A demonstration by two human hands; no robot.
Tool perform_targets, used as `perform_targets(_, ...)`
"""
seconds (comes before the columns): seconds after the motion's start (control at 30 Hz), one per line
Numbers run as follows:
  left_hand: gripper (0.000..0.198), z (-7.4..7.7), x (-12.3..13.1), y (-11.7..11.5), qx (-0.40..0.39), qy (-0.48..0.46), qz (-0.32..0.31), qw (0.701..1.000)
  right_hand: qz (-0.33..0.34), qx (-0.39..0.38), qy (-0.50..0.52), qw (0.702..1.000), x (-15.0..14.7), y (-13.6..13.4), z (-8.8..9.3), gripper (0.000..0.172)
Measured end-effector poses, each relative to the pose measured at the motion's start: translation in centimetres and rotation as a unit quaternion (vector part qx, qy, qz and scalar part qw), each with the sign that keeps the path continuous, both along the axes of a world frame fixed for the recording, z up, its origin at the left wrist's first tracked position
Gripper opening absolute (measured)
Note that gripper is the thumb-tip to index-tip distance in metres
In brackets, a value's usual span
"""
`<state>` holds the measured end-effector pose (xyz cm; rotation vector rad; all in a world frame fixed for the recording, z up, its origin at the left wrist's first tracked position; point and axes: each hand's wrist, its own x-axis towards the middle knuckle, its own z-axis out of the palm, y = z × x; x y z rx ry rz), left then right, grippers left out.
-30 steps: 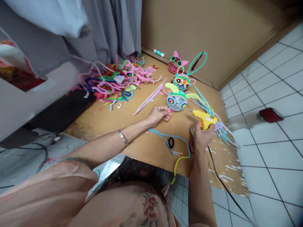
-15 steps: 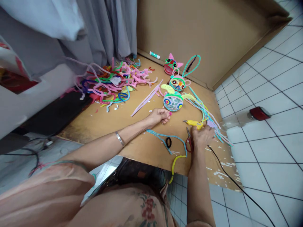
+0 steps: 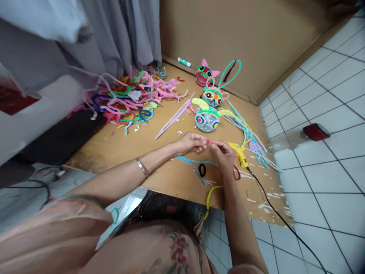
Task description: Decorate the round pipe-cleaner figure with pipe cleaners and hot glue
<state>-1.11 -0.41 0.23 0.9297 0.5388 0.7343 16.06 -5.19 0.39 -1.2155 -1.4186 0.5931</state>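
Note:
My left hand [image 3: 191, 143] rests on the wooden board [image 3: 159, 167], fingers curled, pinching a small pink piece [image 3: 208, 141] at its fingertips. My right hand [image 3: 224, 154] meets it from the right, its fingers pinched at the same small piece. Just beyond the hands lies a round pipe-cleaner figure [image 3: 207, 119] with blue swirls and yellow-green wings. The yellow glue gun [image 3: 238, 152] lies on the board right of my right hand, its black cord [image 3: 273, 209] running off toward the floor. Red-handled scissors [image 3: 236, 173] lie partly hidden behind my right wrist.
A tangled heap of coloured pipe cleaners [image 3: 131, 97] fills the back left. Two more pipe-cleaner faces [image 3: 212, 85] sit near the cardboard wall, with a glue stick [image 3: 184, 62] behind. Blue strands and a black ring [image 3: 202, 169] lie near the front edge. A red object [image 3: 316, 131] sits on the tiled floor.
My right hand put down the glue gun on the board and moved left to meet my left hand at the small pink piece. The left hand stayed about where it was.

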Motion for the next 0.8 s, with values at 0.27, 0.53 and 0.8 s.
perform_targets(0.27,0.039,0.0,0.0,-0.2,-0.006,0.025,0.002,1.0,-0.011,-0.005,-0.023,1.0,-1.0,-0.2,0.6,0.015)
perform_targets(0.53,0.03,0.4,0.0,-0.4,-0.017,0.033,-0.006,0.999,0.01,-0.015,-0.024,1.0,-1.2,-0.3,0.6,0.016)
perform_targets(0.8,0.016,0.9,0.2,-0.5,-0.001,0.078,0.027,0.997,0.007,0.006,-0.048,0.999,-1.4,-0.5,0.9,0.014)
